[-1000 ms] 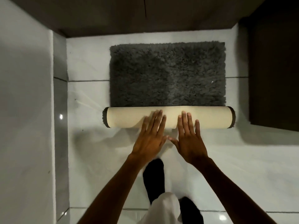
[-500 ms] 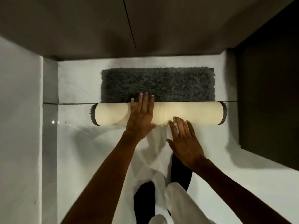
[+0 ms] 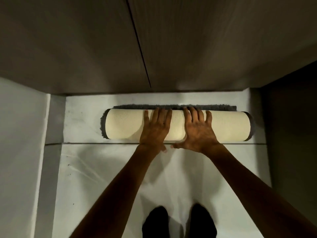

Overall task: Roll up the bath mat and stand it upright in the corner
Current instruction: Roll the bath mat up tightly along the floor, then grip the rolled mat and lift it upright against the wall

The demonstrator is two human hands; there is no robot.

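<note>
The bath mat [image 3: 228,125] lies on the white tiled floor as a thick horizontal roll, cream backing outward, with dark grey pile showing at both ends. Only a thin strip of flat grey pile [image 3: 171,107] remains behind it, close to the far wall. My left hand [image 3: 155,129] and my right hand [image 3: 197,130] rest flat on top of the roll's middle, side by side, fingers spread and pointing toward the wall. Neither hand grips the roll.
A dark wall [image 3: 154,48] with a vertical seam rises just behind the mat. A pale wall [image 3: 18,152] bounds the left side and a dark wall or doorway [image 3: 291,134] the right. My two dark feet [image 3: 178,222] stand on the floor below.
The roll has travelled forward to the wall and grown thicker, taking up nearly all the flat grey pile. My right hand moved from the floor side onto the roll beside my left.
</note>
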